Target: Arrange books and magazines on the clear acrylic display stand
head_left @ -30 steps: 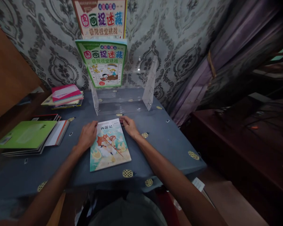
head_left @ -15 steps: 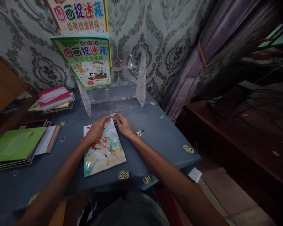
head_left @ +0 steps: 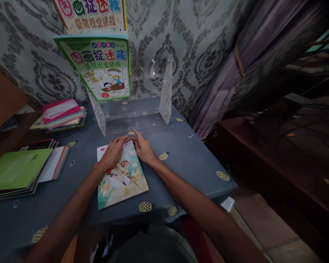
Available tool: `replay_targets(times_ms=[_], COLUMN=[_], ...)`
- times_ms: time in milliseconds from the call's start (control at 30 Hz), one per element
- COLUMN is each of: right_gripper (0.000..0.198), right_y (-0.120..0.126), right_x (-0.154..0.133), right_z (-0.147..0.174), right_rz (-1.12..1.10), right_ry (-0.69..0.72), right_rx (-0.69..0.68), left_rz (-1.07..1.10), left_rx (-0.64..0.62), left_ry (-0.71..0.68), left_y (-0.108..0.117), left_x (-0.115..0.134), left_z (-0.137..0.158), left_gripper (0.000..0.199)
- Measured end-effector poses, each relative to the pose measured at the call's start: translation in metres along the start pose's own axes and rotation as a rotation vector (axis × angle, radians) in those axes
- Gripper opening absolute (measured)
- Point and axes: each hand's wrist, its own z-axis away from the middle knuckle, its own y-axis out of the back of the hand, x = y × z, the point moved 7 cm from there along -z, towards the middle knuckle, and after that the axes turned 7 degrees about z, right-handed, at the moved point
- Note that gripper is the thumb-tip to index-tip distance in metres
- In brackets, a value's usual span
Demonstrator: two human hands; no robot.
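Note:
A paperback book (head_left: 123, 186) with an illustrated cover lies flat on the cloth-covered table in front of me. Across its upper left part rests my left hand (head_left: 114, 151), fingers stretched out towards the top edge and hiding some of the cover. My right hand (head_left: 143, 147) is at the book's upper right corner, one finger extended forward and apart from the rest. The fingertips of both hands meet at the top edge. Just beyond them stands a clear acrylic book rack (head_left: 131, 118), with a green picture book (head_left: 106, 69) propped at its left.
Behind the green book is another picture book (head_left: 94, 14), orange-brown. To the left lie a stack with a pink book on top (head_left: 61, 111) and a pile with a green cover (head_left: 19, 168). A purple curtain (head_left: 222, 95) hangs beside the patterned wall. Dark red furniture (head_left: 263, 153) stands right.
The view has shifted slightly. My right hand's extended finger points a little more upward, and my hands stay at the top of the book, which has hardly moved.

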Motion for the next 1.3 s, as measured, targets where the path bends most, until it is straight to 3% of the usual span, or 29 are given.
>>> replay_targets(times_ms=[400,767,1067,1300], right_gripper=[0.075,0.071,0.055,0.052], right_y=[-0.003,-0.003,-0.004,-0.006], right_x=[0.003,0.008,0.006,0.008], right_z=[-0.007,-0.011,-0.011,-0.011], right_rz=[0.196,0.163,0.190,0.190], right_ry=[0.024,0.035,0.024,0.001], right_rx=[-0.047,-0.035,-0.064,-0.061], left_rz=[-0.025,-0.074,-0.002,0.028], left_rx=[0.012,-0.163,-0.203,-0.228], left_ry=[0.009,-0.183,-0.244,-0.378], left_y=[0.001,-0.006,-0.009,-0.018], left_x=[0.003,0.051,0.078,0.101], left_z=[0.000,0.031,0.057,0.086], left_gripper=[0.051,0.047,0.047,0.048])
